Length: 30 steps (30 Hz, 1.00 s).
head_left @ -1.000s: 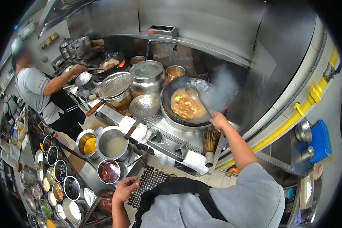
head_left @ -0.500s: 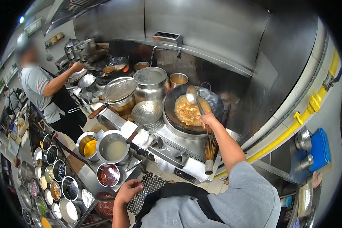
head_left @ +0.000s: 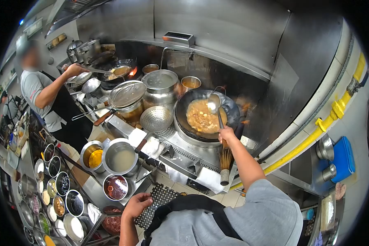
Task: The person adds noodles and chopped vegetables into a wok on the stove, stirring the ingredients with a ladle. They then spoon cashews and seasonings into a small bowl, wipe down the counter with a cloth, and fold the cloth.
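Note:
My right hand (head_left: 226,134) is closed around the handle of a ladle (head_left: 214,103). The ladle's bowl is over the right part of a brown stew with pale pieces (head_left: 202,118); whether it touches the sauce I cannot tell. That stew lies in a black wok (head_left: 232,111) on the stove. Below my right hand, a bamboo wok brush (head_left: 225,160) rests at the stove's front edge. Low by my body, my left hand (head_left: 137,205) hangs with loosely bent fingers, nothing visible in it. A bowl of dark red sauce (head_left: 115,187) stands nearest to it.
Left of the wok lie a perforated strainer (head_left: 156,118) and a lidded steel pot (head_left: 160,82). Pots of whitish liquid (head_left: 121,159) and yellow oil (head_left: 95,158) stand nearer. Several ingredient bowls (head_left: 74,203) line the left counter. A co-worker (head_left: 45,90) holds a ladle at another wok.
The ladle has shifted slightly right and its bowl has turned over the stew. The co-worker's ladle has lifted, and flame shows beside that wok. My left hand stays about where it was.

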Available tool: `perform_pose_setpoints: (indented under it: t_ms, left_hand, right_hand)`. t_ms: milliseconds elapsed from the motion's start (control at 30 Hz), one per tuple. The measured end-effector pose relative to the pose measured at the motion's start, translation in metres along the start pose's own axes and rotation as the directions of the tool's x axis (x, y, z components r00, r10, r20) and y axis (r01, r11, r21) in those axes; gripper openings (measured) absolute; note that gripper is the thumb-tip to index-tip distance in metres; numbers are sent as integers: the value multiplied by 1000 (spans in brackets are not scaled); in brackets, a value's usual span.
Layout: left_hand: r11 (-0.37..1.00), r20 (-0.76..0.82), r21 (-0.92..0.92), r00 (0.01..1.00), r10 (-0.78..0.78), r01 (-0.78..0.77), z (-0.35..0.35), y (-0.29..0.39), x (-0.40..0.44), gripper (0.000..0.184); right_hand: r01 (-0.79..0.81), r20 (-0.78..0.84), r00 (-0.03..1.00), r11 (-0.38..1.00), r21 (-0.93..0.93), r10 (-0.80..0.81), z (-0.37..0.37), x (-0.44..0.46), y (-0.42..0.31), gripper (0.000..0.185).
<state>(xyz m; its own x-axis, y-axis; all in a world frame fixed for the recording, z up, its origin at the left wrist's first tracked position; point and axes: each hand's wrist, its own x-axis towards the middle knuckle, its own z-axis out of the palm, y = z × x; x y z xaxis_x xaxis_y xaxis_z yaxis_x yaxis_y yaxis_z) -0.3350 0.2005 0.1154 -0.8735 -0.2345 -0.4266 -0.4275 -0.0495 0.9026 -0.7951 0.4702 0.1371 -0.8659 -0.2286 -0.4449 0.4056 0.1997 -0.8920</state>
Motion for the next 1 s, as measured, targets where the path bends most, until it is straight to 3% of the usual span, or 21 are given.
perform_pose_setpoints:
  t_ms: [33,67,100,167,233,300,367,433,467,500,567,633,700,733,833,867,900,967,1000]
  left_hand:
    - [1000,0,2,1000,1,-1,0,5,0,39]
    - [1000,-11,5,1000,-12,12,1,9,0,38]
    - [999,-18,8,999,-31,31,2,9,-3,38]
    - [1000,-11,11,1000,-23,23,2,2,-1,36]
    - [1000,-22,4,1000,-13,13,3,-3,-6,35]
    - [1000,-33,12,999,2,-1,4,10,-14,36]
    - [1000,-58,0,998,-22,22,4,9,-15,36]
    - [997,-54,78,998,-18,22,5,5,-15,34]
    - [993,-58,116,998,-31,38,10,15,-20,34]
    - [993,-62,110,998,-30,37,9,10,-20,34]
    - [999,-27,-49,1000,-6,4,6,0,-21,35]
    - [998,-34,-56,999,-20,18,6,-2,-20,35]
    - [998,-72,20,996,-56,57,11,4,-21,34]
    - [996,-36,89,999,-6,9,9,-4,-18,42]
    - [998,1,69,1000,4,-4,10,-1,-16,41]
    - [997,4,74,1000,7,-8,11,2,-15,41]
    - [999,-22,43,1000,-14,14,13,6,-16,37]
    - [999,-47,13,998,-40,41,17,10,-21,33]
    - [999,-53,28,998,-28,30,18,12,-24,33]
  right_hand:
    - [12,-18,1000,996,94,-10,3,-5,1,35]
    - [-82,11,997,978,192,82,1,-4,3,23]
    - [-90,6,996,976,196,90,-4,-3,6,23]
    - [-10,-23,1000,997,-75,9,-12,-4,-3,22]
    - [49,5,999,995,-90,-48,4,-14,-2,17]
    - [-2,-60,998,999,51,5,17,-21,1,10]
    - [-75,8,997,994,75,75,8,-12,9,9]
    - [-197,196,969,946,256,149,-11,3,16,13]
    - [-120,55,992,971,208,111,-5,-11,12,20]
    - [-119,58,992,972,202,109,0,-20,15,20]
    - [5,-39,999,991,130,0,4,-38,29,24]
    - [-84,-40,995,976,202,94,-3,-40,32,28]
    - [-30,-44,999,999,28,31,-15,-43,27,29]
    - [43,-122,991,992,-118,-57,-11,-48,26,31]
    - [123,-120,984,990,-73,-132,1,-55,20,34]
    - [63,-21,998,995,73,-62,-5,-46,22,38]
    - [64,-25,998,995,77,-63,-8,-30,28,38]
    - [0,-33,999,1000,-21,-1,-10,-7,41,48]
    - [57,-92,993,981,-185,-75,-2,-19,38,60]
